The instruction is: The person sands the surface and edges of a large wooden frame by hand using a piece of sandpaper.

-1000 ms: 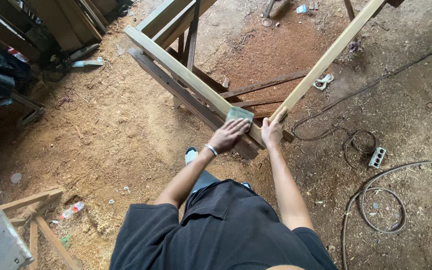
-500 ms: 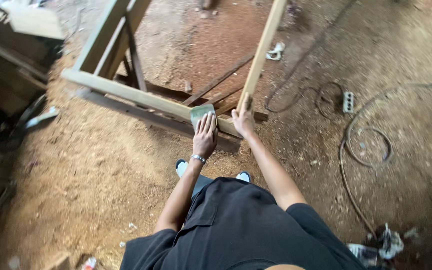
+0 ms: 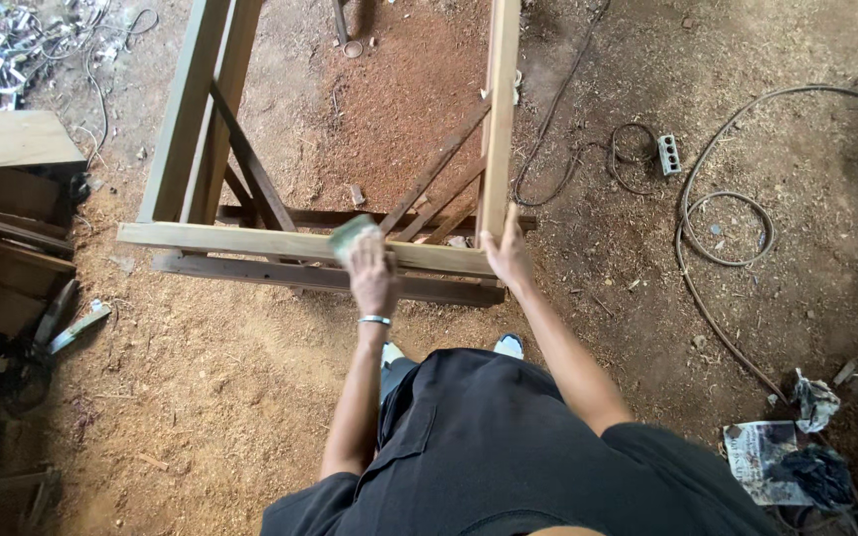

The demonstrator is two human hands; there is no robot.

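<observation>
A: What is held by each hand, and where is the work located?

B: A greenish sanding block point(image 3: 352, 236) is pressed under the left hand point(image 3: 371, 278); the fingers are laid flat over the block and held together, so that the block is pinned against the near top rail point(image 3: 250, 241) of the wooden frame point(image 3: 494, 119). The right hand point(image 3: 508, 256) is closed around the frame corner, where the near rail is met by the right-hand rail, with the fingers wrapped over the wood. The frame is stood on the sawdust-covered floor point(image 3: 211, 397), directly in front of the person's feet.

B: A bracelet point(image 3: 375, 320) is worn on the left wrist.

A: What faults are to be expected from this position?

B: Three are judged likely. First, the block could be slid off the narrow rail edge if pressure is applied off-centre, and the knuckles could be scraped on the wood. Second, splinters could be picked up by the bare right hand, since the corner is gripped without protection. Third, the frame could be shifted or racked if the steadying grip is loosened, as loose sawdust gives poor footing. The cable point(image 3: 717, 228) and power strip point(image 3: 669, 154) are laid on the floor to the right, well apart from the feet, but a trip hazard is presented if a step is taken that way.
</observation>
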